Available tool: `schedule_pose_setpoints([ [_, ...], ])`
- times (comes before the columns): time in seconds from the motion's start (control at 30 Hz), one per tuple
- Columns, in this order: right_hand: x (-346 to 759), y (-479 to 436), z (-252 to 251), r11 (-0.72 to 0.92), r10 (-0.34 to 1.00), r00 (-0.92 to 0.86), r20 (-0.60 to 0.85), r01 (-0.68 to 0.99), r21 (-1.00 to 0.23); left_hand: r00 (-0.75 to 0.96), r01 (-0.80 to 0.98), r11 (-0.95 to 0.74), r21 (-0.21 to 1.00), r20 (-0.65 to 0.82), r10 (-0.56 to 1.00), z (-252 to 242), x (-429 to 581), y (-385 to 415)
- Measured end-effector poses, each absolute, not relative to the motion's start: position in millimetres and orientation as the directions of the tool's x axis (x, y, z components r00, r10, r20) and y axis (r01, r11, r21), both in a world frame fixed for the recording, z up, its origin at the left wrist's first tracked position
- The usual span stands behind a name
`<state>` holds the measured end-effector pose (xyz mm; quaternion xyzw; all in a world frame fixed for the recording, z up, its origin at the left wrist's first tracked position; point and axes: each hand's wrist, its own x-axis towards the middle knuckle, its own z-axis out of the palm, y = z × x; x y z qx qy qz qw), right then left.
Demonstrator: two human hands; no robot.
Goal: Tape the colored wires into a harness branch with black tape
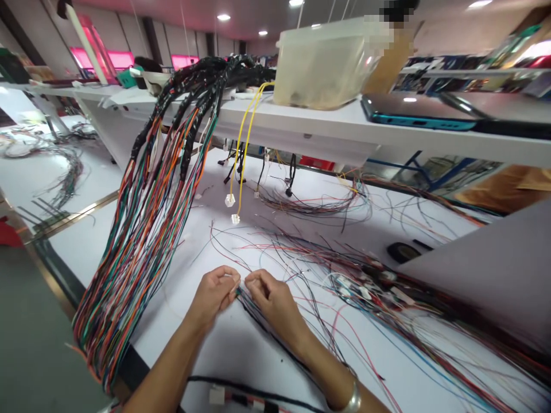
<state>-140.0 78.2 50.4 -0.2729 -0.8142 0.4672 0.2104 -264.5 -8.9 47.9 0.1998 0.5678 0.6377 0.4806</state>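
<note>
My left hand and my right hand meet low in the middle of the white workbench, with their fingertips pinched together on the end of a thin bundle of dark wires. The exact small part between my fingers is hidden. To the left, a thick multicoloured wire harness hangs from the shelf down to the bench edge. Two yellow wires with small clear connectors dangle near the middle. Loose red, blue and black wires spread to the right of my hands.
A white shelf spans the bench, bearing a translucent plastic tub and a phone. A black roll lies beyond the wires. A grey sheet juts in at right. Another bench with wires stands at left.
</note>
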Motion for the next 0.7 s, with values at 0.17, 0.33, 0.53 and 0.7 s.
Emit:
schedule_pose_setpoints([
  [0.17,-130.0,65.8,57.1,0.421,0.756,-0.633,0.168,0.273,-0.865,-0.421,-0.519,0.064,0.853,-0.320,0.849,41.9,-260.5,-6.3],
  [0.33,-129.9,59.3,59.6,0.263,0.707,-0.707,-0.010,0.276,-0.924,-0.361,-0.630,0.075,0.773,-0.378,0.853,33.4,-259.3,-4.3],
  [0.53,-132.4,64.3,54.2,0.264,0.716,-0.696,-0.052,0.340,-0.902,-0.362,-0.610,0.089,0.787,-0.377,0.853,33.5,-258.2,-3.8],
  [0.7,-132.2,66.7,49.7,0.145,0.678,-0.725,-0.118,0.289,-0.946,-0.390,-0.564,0.089,0.821,-0.360,0.848,38.7,-256.1,-3.6],
])
